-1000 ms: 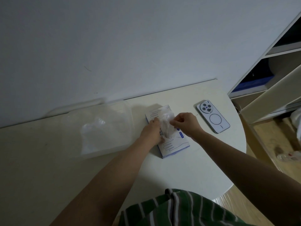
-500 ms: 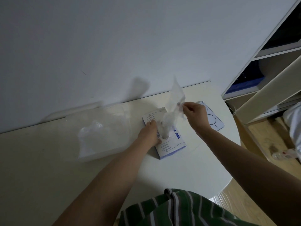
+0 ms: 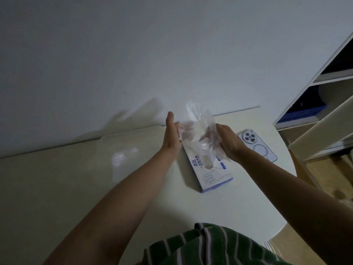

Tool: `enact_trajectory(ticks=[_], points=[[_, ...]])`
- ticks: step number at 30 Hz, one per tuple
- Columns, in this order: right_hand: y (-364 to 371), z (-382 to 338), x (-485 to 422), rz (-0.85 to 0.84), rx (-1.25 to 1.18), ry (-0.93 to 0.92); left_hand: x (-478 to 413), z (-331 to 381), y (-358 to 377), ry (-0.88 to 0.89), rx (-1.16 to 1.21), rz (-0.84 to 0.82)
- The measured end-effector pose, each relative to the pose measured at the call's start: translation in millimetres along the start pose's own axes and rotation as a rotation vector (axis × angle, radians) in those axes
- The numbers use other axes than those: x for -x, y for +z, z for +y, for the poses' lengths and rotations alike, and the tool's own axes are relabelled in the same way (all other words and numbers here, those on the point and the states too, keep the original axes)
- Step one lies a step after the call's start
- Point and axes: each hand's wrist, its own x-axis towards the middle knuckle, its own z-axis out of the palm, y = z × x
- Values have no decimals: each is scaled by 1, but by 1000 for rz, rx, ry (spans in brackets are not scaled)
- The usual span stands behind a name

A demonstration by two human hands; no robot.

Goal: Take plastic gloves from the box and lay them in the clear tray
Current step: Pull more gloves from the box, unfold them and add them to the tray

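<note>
I read a translucent, colourless plastic glove point(image 3: 196, 134), a white box point(image 3: 210, 175) with blue print and an outlined hand pattern, a pale phone point(image 3: 257, 148) with dark lens circles at its 2 o'clock, and a green, pale-striped garment point(image 3: 210, 245) at 6 o'clock.

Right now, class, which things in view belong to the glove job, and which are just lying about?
Job: plastic glove, glove box, clear tray, left hand, right hand.
Lying about: phone, shelf unit.
</note>
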Motion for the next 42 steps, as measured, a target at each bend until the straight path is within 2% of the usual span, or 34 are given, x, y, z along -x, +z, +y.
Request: enact_trajectory(ticks=[2, 4, 6, 8, 10, 12, 15, 18, 21, 24, 26, 28, 29, 31, 34, 36, 38, 39, 40, 42], points=[[12, -1, -8, 2, 54, 9, -2, 12, -18, -68, 0, -61], [25, -5, -12, 5, 82, 18, 0, 15, -36, -54, -184, -92], [42, -10, -13, -38, 77, 19, 6, 14, -52, 35, -274, -15], [62, -14, -16, -122, 58, 26, 11, 12, -68, 74, -226, 118], [78, -18, -18, -211, -20, 121, 14, 12, -82, 111, -222, 226], [94, -23, -23, -293, -29, 172, 13, 10, -101, 161, -342, 316], [111, -25, -31, -322, 73, 97, 17, 7, -126, 176, -466, 413], [130, -23, -38, -299, 129, 127, 21, 8, -147, 188, -593, 469], [145, -25, -45, -182, 114, 186, 22, 4, -166, 180, -736, 537], [148, -24, -57, 68, 103, 157, 23, -4, -182, 174, -920, 579], [149, -24, -63, 256, 295, -54, 21, -9, -188, 148, -1014, 607], [154, -27, -63, 332, 453, -356, 20, -12, -191, 109, -1082, 612], [159, -29, -61, 319, 484, -470, 20, -13, -191, 94, -1115, 607], [172, -32, -58, 135, 522, -547, 19, -15, -190, 52, -1155, 585], [193, -12, -57, -244, 826, -330, 16, -14, -189, -31, -1203, 524], [200, 10, -61, -338, 954, -126, 14, -11, -189, -111, -1174, 485], [204, 25, -63, -382, 1032, -11, 13, -10, -189, -125, -1166, 462], [207, 32, -65, -410, 1061, 29, 13, -11, -191, -63, -1217, 468], [207, 36, -65, -440, 1086, 59, 14, -12, -191, 87, -1305, 491], [211, 41, -67, -498, 1110, 101, 7, -15, -192, 497, -1461, 507]])
